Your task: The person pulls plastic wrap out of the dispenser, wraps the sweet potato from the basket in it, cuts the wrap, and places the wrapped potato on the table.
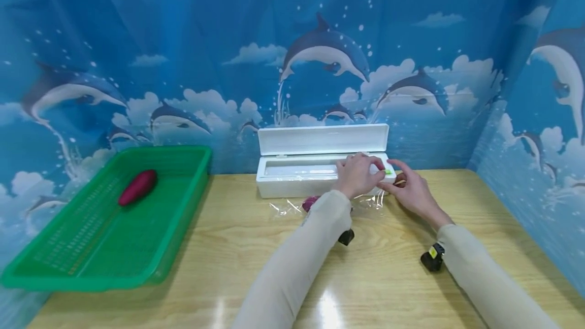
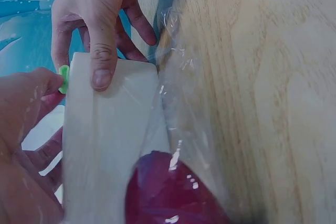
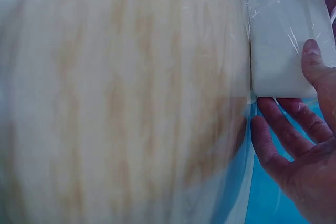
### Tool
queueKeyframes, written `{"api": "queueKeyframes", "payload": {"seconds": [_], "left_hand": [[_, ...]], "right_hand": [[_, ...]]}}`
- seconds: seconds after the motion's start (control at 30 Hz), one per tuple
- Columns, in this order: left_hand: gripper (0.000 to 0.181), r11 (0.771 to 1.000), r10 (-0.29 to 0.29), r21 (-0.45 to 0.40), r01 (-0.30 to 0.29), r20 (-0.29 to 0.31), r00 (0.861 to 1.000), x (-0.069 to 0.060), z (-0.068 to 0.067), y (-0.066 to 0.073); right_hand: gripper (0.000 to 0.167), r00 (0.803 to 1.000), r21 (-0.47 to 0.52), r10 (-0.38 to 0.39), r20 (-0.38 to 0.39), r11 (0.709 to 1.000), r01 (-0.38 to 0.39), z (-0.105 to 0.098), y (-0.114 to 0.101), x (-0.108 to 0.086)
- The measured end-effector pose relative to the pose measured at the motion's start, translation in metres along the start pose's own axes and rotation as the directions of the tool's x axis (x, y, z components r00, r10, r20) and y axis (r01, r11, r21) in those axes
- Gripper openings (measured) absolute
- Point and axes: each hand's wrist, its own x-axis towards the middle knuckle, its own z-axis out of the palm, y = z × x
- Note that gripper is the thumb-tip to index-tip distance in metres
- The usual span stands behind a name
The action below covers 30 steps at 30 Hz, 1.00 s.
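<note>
A white cling film dispenser box stands on the table against the backdrop, its lid raised. My left hand reaches to the right end of the box, thumb and finger pinching a small green slider at its edge. My right hand grips that end, with the thumb on the front face and fingers around the end. Clear film hangs down the front onto the table. Under it lies a purple-red sweet potato, mostly hidden by the left forearm in the head view.
A green plastic basket stands at the left, with another purple-red sweet potato in it. A blue dolphin-print curtain closes off the back and right side of the wooden table.
</note>
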Motion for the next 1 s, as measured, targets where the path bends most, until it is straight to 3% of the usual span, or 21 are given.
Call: {"api": "queueKeyframes", "payload": {"seconds": [0.3, 0.5, 0.67, 0.87, 1.0], "left_hand": [[0.019, 0.991, 0.006, 0.131, -0.005, -0.009, 1.0, -0.0004, 0.0006, 0.0034], [0.023, 0.965, 0.079, 0.25, -0.077, 0.002, 0.997, 0.0016, 0.0007, 0.0014], [0.03, 0.909, 0.166, 0.383, -0.162, 0.022, 0.986, 0.0031, -0.0003, 0.003], [0.039, 0.793, 0.228, 0.562, -0.232, 0.079, 0.97, 0.0051, -0.0042, 0.0049], [0.044, 0.751, 0.242, 0.608, -0.26, 0.114, 0.964, 0.0074, -0.0052, 0.0039]], "right_hand": [[0.073, 1.0, -0.015, 0.018, 0.018, 1.0, -0.018, -0.0023, 0.0014, 0.0009], [0.072, 0.999, -0.012, 0.027, 0.018, 1.0, -0.027, -0.0032, -0.001, 0.0005], [0.07, 1.0, -0.009, 0.01, 0.002, 1.0, -0.01, -0.0035, -0.0017, 0.0002], [0.07, 1.0, 0.006, -0.009, -0.008, 1.0, 0.009, -0.0008, -0.001, 0.0004], [0.07, 1.0, 0.002, 0.001, 0.003, 1.0, -0.001, 0.0009, -0.0008, 0.0012]]}}
